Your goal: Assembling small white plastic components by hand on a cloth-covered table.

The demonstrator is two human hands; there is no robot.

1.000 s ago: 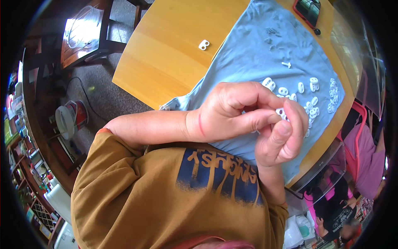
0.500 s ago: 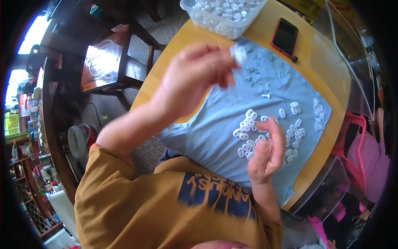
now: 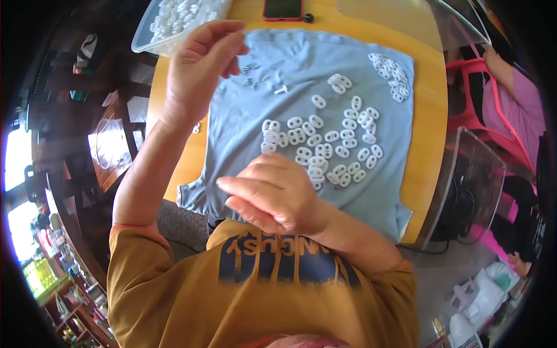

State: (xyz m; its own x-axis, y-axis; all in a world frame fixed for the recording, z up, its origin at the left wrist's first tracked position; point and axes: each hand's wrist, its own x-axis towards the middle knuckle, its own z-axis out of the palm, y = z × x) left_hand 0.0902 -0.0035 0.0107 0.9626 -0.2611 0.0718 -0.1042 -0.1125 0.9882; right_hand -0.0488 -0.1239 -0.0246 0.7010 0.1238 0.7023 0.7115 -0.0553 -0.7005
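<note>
My left hand (image 3: 206,58) is raised over the far left part of a light blue cloth (image 3: 243,122), beside a clear tub (image 3: 142,32) heaped with small white oval plastic pieces. Its fingers are bent and loosely apart, and I see nothing between them. Low over the near part of the cloth, my right hand (image 3: 281,194) is curled, with index finger and thumb pointing left. Whatever its palm may hold is hidden. Just beyond it lie loose white two-holed ovals (image 3: 316,162), several of them in pairs or small groups.
Small metal pieces (image 3: 249,69) and a white T-shaped piece (image 3: 281,90) lie on the cloth's far left. A pile of white ovals (image 3: 390,75) sits at its far right corner. A phone (image 3: 283,8) rests on the yellow table (image 3: 426,116). A person in pink sits by a red chair (image 3: 467,95).
The view has shifted. The white piece in my left hand's fingertips no longer shows. My right hand has moved from over the ovals to nearer my body, and its fingers have curled.
</note>
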